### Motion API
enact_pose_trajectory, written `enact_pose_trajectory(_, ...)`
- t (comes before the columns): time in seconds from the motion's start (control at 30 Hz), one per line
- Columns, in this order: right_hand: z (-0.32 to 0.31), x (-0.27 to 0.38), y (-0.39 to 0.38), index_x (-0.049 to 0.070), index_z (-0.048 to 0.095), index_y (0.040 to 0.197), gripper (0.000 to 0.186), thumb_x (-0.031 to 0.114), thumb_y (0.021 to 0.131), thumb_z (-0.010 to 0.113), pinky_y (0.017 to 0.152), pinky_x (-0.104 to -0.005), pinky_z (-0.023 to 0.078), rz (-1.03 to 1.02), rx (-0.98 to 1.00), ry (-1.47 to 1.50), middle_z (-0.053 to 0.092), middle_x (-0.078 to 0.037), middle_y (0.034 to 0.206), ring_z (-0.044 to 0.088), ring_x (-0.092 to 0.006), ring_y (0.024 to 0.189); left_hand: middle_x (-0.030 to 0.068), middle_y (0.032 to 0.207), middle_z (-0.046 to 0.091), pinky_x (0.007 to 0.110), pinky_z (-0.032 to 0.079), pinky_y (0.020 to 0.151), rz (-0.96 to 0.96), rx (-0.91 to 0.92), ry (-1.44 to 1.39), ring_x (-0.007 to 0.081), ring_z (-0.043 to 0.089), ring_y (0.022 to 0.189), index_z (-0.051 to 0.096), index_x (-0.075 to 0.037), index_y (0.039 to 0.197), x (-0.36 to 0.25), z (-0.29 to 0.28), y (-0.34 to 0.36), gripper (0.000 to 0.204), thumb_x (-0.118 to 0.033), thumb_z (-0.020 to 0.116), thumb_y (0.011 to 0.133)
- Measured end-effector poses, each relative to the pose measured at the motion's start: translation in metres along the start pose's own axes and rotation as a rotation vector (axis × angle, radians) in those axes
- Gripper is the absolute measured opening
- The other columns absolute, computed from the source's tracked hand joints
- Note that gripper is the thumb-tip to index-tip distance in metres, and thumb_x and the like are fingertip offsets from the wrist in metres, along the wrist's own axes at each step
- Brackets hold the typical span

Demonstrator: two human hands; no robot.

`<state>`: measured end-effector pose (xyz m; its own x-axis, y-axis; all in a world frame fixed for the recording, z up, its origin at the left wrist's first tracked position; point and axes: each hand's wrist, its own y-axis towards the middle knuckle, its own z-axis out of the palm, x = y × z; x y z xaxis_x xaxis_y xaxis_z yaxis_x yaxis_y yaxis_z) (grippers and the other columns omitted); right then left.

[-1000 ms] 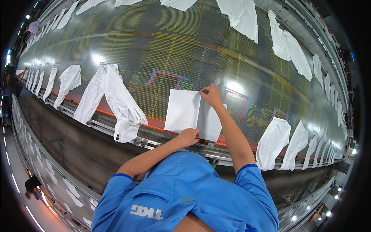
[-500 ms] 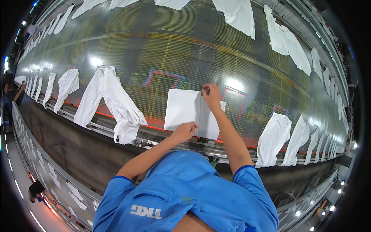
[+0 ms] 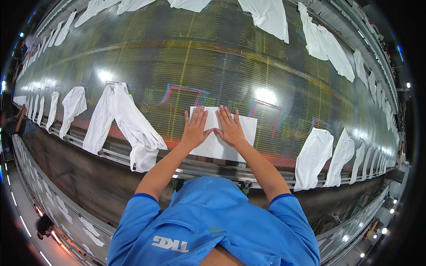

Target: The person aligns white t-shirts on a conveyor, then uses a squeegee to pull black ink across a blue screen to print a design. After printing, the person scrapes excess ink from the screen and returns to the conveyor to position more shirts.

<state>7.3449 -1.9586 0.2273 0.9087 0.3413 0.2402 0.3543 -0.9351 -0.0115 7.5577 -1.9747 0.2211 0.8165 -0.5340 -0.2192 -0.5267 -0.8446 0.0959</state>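
Note:
Flat on the long dark table (image 3: 217, 75) lie two white rectangular panels side by side, a left panel (image 3: 210, 148) and a right panel (image 3: 248, 133). I cannot tell whether they are cloth or paper. My left hand (image 3: 194, 131) rests palm down on the left panel, fingers stretched toward its far edge. Close beside it, my right hand (image 3: 230, 129) is flat across the seam between the panels, fingers spread. The two thumbs nearly meet. Parts of both panels are hidden under my hands.
Left of the panels, a white cloth piece with two long legs (image 3: 116, 111) hangs over the near rail (image 3: 199, 168). More white cloth pieces (image 3: 314, 157) drape along the right. Others (image 3: 270, 20) line the far edge. Another person (image 3: 17, 122) stands at the far left.
My right hand has come down from a pinch at the panels' far edge to lie flat. My left hand has moved forward and opened out on the left panel.

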Motion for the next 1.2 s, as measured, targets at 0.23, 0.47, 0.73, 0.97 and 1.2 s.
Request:
enact_pose_trajectory(0.23,-0.009,0.002,0.003,0.007,0.023,0.161,0.078,0.054,0.103,0.043,0.125,-0.0600,0.005,0.036,0.169,-0.070,0.017,-0.011,0.170,0.014,-0.0253,0.157,0.0185,0.166,0.023,0.074,0.007,0.117,-0.039,0.024,-0.021,0.0362,0.020,0.155,0.034,-0.003,0.156,0.003,0.002,-0.002,0.085,-0.062,0.051,0.096)
enact_pose_trajectory(0.47,-0.037,-0.021,-0.034,0.016,0.028,0.162,0.067,0.042,0.104,0.050,0.124,-0.0606,0.002,0.274,-0.193,0.301,0.016,-0.014,0.170,0.018,-0.0282,0.157,0.0155,0.169,0.019,0.072,0.006,0.119,0.030,-0.018,0.001,0.0334,0.016,0.156,0.030,-0.009,0.160,0.001,-0.016,0.008,0.083,-0.062,0.049,0.098)
enact_pose_trajectory(0.73,-0.069,0.002,-0.313,0.005,0.059,0.137,0.038,0.023,0.103,0.056,0.119,-0.0491,0.027,0.759,-0.384,0.313,0.045,-0.019,0.154,0.041,-0.0361,0.143,0.0165,0.168,0.020,0.065,0.008,0.122,0.228,0.118,-0.110,0.0299,0.017,0.157,0.030,-0.002,0.158,-0.081,0.012,-0.012,0.088,-0.063,0.047,0.098)
enact_pose_trajectory(0.97,-0.012,0.062,-0.506,0.003,0.064,0.123,0.031,0.020,0.097,0.064,0.109,-0.0418,0.041,1.525,-0.502,0.277,0.059,-0.017,0.129,0.054,-0.0348,0.124,0.0205,0.168,0.016,0.064,0.002,0.123,0.233,0.203,-0.154,0.0326,0.011,0.158,0.029,-0.006,0.160,-0.082,0.008,-0.006,0.099,-0.072,0.053,0.090)
enact_pose_trajectory(1.2,0.028,0.041,-0.527,0.006,0.065,0.120,0.033,0.014,0.088,0.070,0.107,-0.0424,0.042,1.584,-0.648,0.281,0.062,-0.016,0.121,0.056,-0.0339,0.121,0.0207,0.169,0.014,0.063,-0.001,0.123,0.222,0.223,-0.470,0.0333,0.010,0.158,0.020,-0.007,0.162,-0.070,0.001,0.002,0.106,-0.068,0.063,0.087)
